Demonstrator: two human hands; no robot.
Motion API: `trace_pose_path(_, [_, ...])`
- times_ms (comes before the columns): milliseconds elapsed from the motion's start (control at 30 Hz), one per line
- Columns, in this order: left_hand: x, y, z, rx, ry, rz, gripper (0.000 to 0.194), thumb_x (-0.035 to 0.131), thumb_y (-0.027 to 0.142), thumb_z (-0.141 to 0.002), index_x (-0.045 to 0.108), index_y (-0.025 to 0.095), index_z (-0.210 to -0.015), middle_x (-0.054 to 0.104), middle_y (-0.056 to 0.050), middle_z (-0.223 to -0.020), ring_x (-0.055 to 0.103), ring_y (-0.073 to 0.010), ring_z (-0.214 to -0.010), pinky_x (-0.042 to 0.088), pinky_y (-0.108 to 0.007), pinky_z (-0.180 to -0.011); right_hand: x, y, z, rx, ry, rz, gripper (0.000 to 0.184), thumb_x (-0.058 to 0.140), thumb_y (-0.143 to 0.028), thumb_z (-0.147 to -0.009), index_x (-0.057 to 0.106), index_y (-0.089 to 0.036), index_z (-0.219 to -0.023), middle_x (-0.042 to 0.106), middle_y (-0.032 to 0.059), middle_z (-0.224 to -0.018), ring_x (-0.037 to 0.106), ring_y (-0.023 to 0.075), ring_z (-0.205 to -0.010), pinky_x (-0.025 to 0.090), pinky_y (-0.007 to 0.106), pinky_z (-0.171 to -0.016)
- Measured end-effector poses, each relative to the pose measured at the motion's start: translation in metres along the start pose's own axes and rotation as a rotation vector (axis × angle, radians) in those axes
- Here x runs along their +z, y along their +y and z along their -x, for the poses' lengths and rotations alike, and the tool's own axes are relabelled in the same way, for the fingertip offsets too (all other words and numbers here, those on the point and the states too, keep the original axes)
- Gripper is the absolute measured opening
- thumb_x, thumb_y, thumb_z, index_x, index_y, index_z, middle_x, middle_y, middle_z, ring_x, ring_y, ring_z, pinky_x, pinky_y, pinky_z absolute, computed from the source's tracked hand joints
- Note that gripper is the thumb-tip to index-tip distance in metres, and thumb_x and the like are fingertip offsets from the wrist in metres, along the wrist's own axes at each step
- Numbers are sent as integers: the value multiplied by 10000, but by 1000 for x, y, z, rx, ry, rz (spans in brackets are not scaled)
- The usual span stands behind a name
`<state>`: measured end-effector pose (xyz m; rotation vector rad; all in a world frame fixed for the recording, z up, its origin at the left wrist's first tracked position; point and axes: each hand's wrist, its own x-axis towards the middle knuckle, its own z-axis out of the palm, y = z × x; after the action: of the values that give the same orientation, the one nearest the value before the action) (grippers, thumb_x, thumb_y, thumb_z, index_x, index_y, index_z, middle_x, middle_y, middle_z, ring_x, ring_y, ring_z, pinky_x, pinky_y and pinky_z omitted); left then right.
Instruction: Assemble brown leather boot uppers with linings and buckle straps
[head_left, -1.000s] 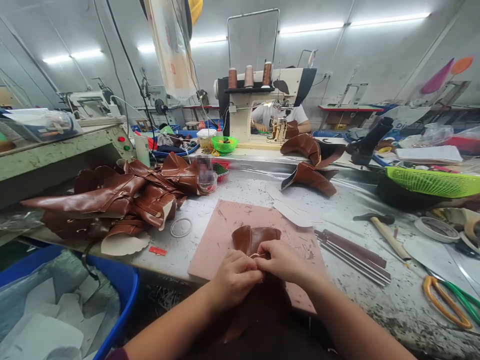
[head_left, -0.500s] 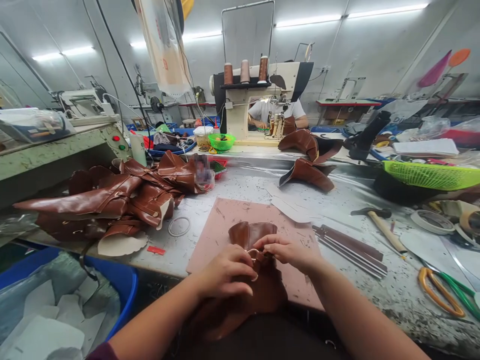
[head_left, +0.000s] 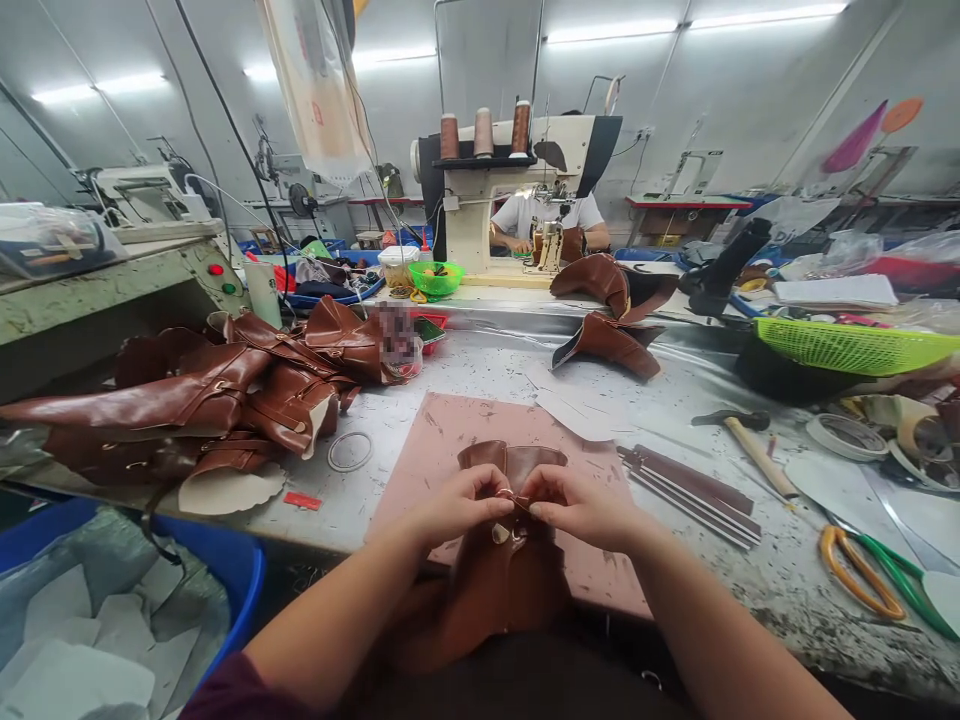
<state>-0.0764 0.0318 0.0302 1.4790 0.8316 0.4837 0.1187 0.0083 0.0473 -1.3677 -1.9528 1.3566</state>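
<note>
A brown leather boot upper [head_left: 508, 570] lies across a pink cutting mat [head_left: 457, 440] and hangs over the table's near edge toward me. My left hand [head_left: 457, 506] and my right hand [head_left: 581, 506] meet at the middle of it. Both pinch a small strap with a metal ring [head_left: 514, 497] on the leather, fingertips pressed together.
A pile of brown leather boots [head_left: 217, 395] lies left, above a blue bin [head_left: 217, 560]. Two more uppers [head_left: 611, 330] sit further back. A hammer [head_left: 742, 440], dark strips [head_left: 690, 495], orange-handled scissors [head_left: 862, 570] and a green basket [head_left: 855, 345] lie right. A person sits behind a sewing machine [head_left: 517, 170].
My hands have drawn together at the ring on the leather. The left hand rose from beside the piece to meet the right. The view shifted slightly.
</note>
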Motion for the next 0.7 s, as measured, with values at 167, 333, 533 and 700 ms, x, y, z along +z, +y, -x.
trace_pose_path(167, [0, -3, -3, -21, 34, 22, 343, 618, 438, -688, 410, 169, -723, 416, 39, -664, 373, -87, -597, 310, -217, -562, 4, -1, 0, 6, 36, 48, 67, 486, -161, -735, 539, -193, -761, 581, -7, -709, 528, 140, -658, 390, 247, -586])
trace_pose_path(333, [2, 0, -5, -13, 100, -96, 269, 574, 376, -714, 398, 172, -709, 410, 36, -670, 391, -96, -611, 334, -225, -568, 9, -7, 0, -21, 103, 164, 41, 510, -200, -728, 551, -200, -730, 584, -6, -678, 508, 146, -625, 346, 246, -545])
trace_pose_path(533, [-6, 4, -1, 53, -55, -193, 233, 589, 256, -688, 398, 186, -800, 426, 43, -737, 401, -98, -670, 346, -224, -612, 18, -8, -4, -1, 179, 124, 94, 572, -255, -717, 578, -199, -642, 608, 0, -640, 529, 160, -614, 338, 249, -537])
trace_pose_path(700, [-10, 10, -4, 12, -127, -276, 255, 577, 135, -636, 392, 195, -800, 421, 61, -686, 392, -96, -645, 337, -218, -581, 20, -5, -5, 73, 232, -139, 18, 582, -192, -636, 584, -182, -652, 613, 4, -648, 553, 167, -647, 407, 262, -586])
